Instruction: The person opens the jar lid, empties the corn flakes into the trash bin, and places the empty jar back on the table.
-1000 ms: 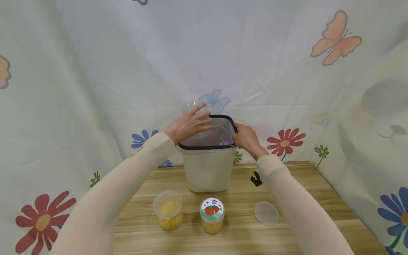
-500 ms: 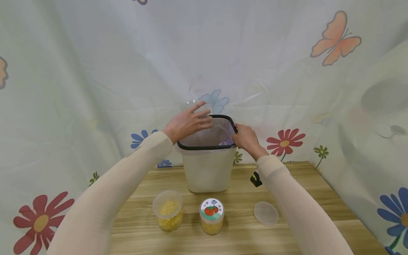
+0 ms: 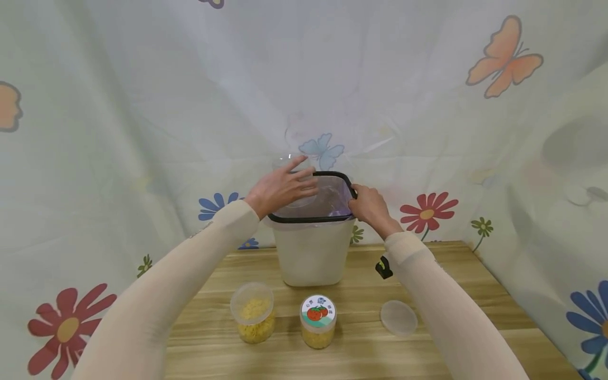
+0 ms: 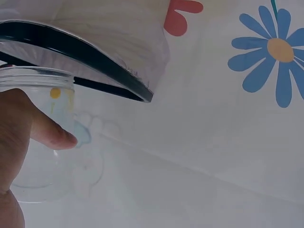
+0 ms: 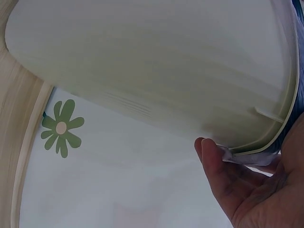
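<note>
My left hand [image 3: 285,187] grips a clear jar [image 4: 40,173] over the left side of a bin, its thumb pressed along the jar's side. In the left wrist view the jar's threaded mouth [image 4: 35,76] points toward the bin's black rim [image 4: 71,47]. The bin [image 3: 311,253] is off-white, lined with a thin purplish bag [image 3: 337,198], and stands on the table. At its right edge my right hand [image 3: 369,206] holds the rim and liner, fingers curled under the outside in the right wrist view. The jar is mostly hidden behind my left hand in the head view.
An uncovered clear tub [image 3: 254,316] with yellow pieces stands front left on the wooden table [image 3: 361,359]. Beside it is a lidded jar [image 3: 318,322] with a tomato label. A translucent lid [image 3: 399,318] lies to the right. Patterned cloth [image 3: 190,105] hangs behind.
Both hands hold nearly the same places, with the left hand over the bin and the right on its rim. Only the view shifts slightly.
</note>
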{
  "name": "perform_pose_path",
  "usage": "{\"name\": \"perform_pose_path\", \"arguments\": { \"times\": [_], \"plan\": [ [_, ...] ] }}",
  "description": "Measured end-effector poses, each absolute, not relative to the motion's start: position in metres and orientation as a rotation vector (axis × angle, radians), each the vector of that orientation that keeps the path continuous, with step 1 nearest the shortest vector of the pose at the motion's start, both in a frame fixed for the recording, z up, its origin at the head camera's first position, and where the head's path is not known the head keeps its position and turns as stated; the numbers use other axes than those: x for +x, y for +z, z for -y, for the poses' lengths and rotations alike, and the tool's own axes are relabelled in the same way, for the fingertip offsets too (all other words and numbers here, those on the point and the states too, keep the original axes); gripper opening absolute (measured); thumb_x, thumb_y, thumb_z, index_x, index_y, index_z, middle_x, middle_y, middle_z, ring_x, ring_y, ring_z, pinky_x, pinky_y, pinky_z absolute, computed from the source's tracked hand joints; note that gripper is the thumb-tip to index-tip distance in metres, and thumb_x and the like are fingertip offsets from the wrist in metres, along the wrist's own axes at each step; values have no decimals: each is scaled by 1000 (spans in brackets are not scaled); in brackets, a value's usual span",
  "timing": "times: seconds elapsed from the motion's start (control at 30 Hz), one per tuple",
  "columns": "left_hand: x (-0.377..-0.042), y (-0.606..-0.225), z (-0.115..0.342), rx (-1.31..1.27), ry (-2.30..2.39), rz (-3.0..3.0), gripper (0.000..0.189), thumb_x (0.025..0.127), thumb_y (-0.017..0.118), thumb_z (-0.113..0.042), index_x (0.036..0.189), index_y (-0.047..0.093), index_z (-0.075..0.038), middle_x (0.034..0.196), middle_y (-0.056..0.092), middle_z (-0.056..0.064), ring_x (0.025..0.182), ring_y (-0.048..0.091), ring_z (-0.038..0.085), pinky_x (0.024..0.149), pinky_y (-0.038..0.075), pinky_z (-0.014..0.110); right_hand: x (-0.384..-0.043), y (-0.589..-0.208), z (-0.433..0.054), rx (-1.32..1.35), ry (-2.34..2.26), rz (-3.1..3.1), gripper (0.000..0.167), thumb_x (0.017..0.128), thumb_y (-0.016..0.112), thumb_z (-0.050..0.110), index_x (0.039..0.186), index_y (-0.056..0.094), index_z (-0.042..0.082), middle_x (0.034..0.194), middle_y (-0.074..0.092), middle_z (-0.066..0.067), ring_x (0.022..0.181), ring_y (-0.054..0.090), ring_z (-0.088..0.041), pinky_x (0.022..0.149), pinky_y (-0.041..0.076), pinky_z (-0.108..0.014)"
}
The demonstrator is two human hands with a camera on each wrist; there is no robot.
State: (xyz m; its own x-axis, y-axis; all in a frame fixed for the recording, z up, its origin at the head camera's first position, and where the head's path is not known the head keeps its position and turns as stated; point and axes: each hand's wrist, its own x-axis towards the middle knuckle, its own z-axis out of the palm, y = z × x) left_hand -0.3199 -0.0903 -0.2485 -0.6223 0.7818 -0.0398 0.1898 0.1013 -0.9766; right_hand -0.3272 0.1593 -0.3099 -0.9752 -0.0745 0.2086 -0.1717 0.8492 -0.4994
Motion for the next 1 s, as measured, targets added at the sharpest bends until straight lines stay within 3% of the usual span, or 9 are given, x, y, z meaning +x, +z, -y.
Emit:
{"name": "perform_pose_path", "arguments": {
  "times": [0.2, 0.33, 0.43, 0.63, 0.8, 1.0],
  "plan": [
    [-319, -249, 94, -916, 1445, 1970, 101, 88, 73, -18, 158, 3, -35, 167, 10, -6, 155, 8, 23, 122, -2, 59, -328, -309, -161, 199, 781, 2839, 61, 91, 43, 15, 151, 37, 7, 69, 64, -11, 51, 59, -18, 47, 40, -28],
    [-319, -250, 98, -906, 1367, 1989, 100, 86, 76, -21, 158, 7, -35, 166, 13, -5, 154, 10, 24, 123, 1, 59, -329, -310, -162, 209, 742, 2831, 60, 91, 45, 17, 150, 39, 6, 70, 61, -12, 47, 45, -16, 48, 36, -29],
    [-319, -251, 102, -896, 1284, 2011, 99, 85, 77, -23, 158, 11, -33, 166, 16, -3, 154, 14, 24, 123, 4, 58, -331, -310, -162, 216, 714, 2826, 59, 92, 47, 19, 150, 39, 7, 79, 62, -14, 49, 39, -16, 51, 35, -30],
    [-320, -252, 107, -879, 1118, 2093, 101, 83, 79, -25, 158, 12, -30, 165, 18, 0, 153, 16, 25, 124, 4, 57, -333, -310, -163, 230, 694, 2821, 58, 94, 49, 22, 149, 40, 7, 109, 67, -21, 55, 46, -20, 54, 38, -32],
    [-321, -253, 110, -864, 1000, 2157, 98, 84, 78, -23, 158, 14, -29, 165, 18, 0, 153, 15, 25, 124, 4, 56, -333, -308, -164, 218, 664, 2812, 56, 96, 51, 26, 148, 43, 8, 138, 55, -23, 81, 59, -30, 63, 45, -38],
    [-324, -255, 112, -827, 818, 2216, 96, 84, 76, -19, 158, 16, -27, 165, 19, 0, 153, 15, 26, 124, 5, 56, -331, -306, -163, 223, 656, 2795, 54, 99, 48, 30, 148, 43, 8, 147, 45, -24, 119, 55, -43, 90, 51, -55]
  ]
}}
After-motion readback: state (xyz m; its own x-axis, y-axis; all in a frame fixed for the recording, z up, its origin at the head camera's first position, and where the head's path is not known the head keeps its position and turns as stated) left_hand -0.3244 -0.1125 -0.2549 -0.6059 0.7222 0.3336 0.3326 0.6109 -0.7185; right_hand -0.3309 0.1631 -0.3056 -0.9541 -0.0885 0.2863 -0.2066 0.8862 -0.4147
